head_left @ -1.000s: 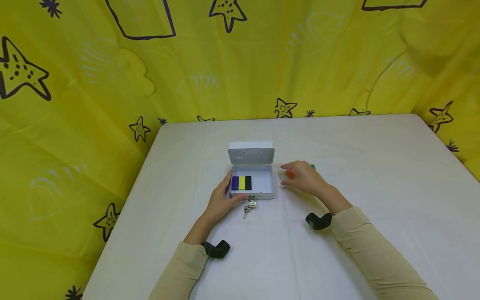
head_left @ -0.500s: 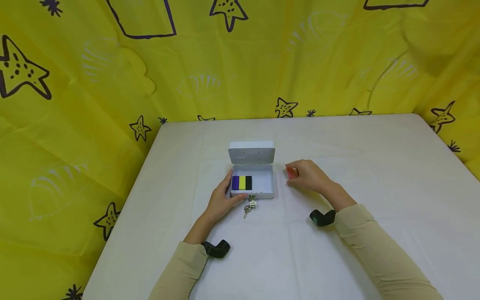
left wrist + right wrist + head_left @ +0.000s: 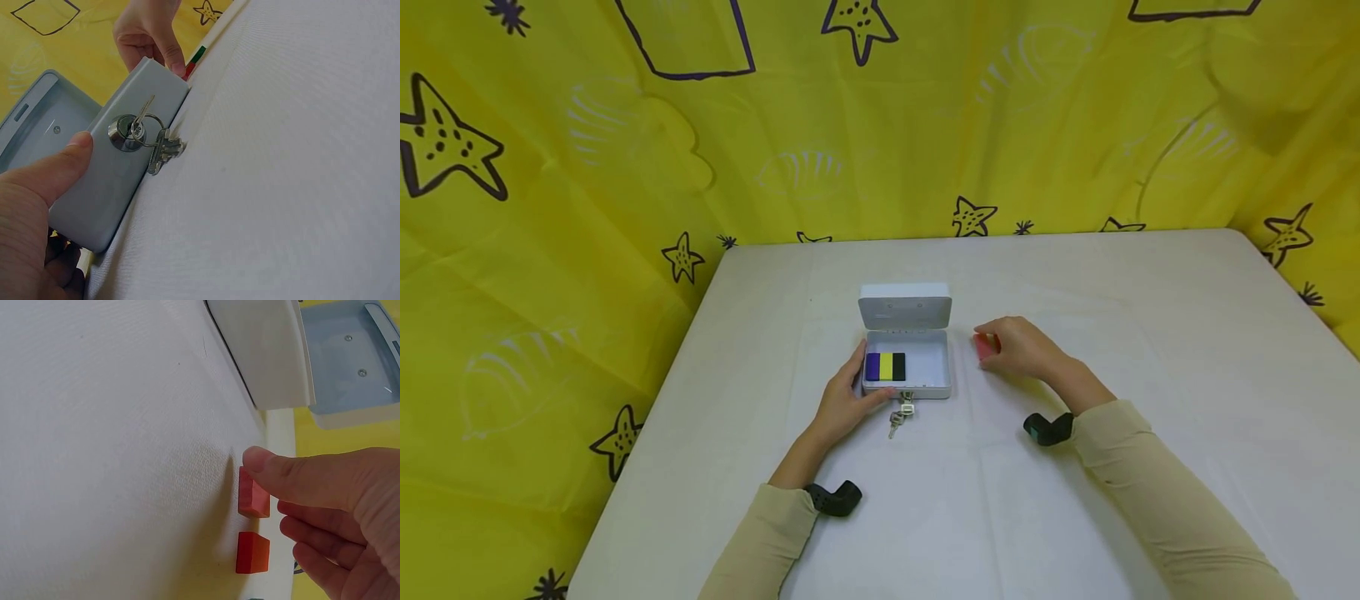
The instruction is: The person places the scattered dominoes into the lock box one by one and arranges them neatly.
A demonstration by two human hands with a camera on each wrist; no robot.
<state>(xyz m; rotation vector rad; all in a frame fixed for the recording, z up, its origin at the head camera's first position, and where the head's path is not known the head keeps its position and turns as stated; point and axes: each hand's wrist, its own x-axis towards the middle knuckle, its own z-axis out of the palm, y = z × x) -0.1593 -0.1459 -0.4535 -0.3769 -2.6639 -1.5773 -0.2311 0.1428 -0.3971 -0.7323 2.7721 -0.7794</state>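
An open white lockbox (image 3: 932, 393) stands on the table, its lid (image 3: 905, 312) raised at the back. Inside, purple (image 3: 872, 367), yellow (image 3: 886, 367) and black (image 3: 898, 367) blocks sit side by side at the left. My left hand (image 3: 838, 406) holds the box's left front corner, thumb on the front wall by the lock (image 3: 125, 132) and its keys (image 3: 165, 150). Right of the box, my right hand (image 3: 1022, 350) pinches a pinkish-red block (image 3: 253, 499) between thumb and fingers. An orange-red block (image 3: 252, 553) lies beside it, hidden by the hand in the head view.
In the left wrist view a green block (image 3: 199, 54) shows beyond the right hand. Black wrist cameras (image 3: 833, 499) stick out from both sleeves. A yellow patterned cloth (image 3: 880, 150) hangs behind the white-covered table (image 3: 1075, 283).
My right hand has moved slightly right, and its thumb and fingers have closed together on the pinkish-red block. The green block now hides behind that hand in the head view. The left hand stays put.
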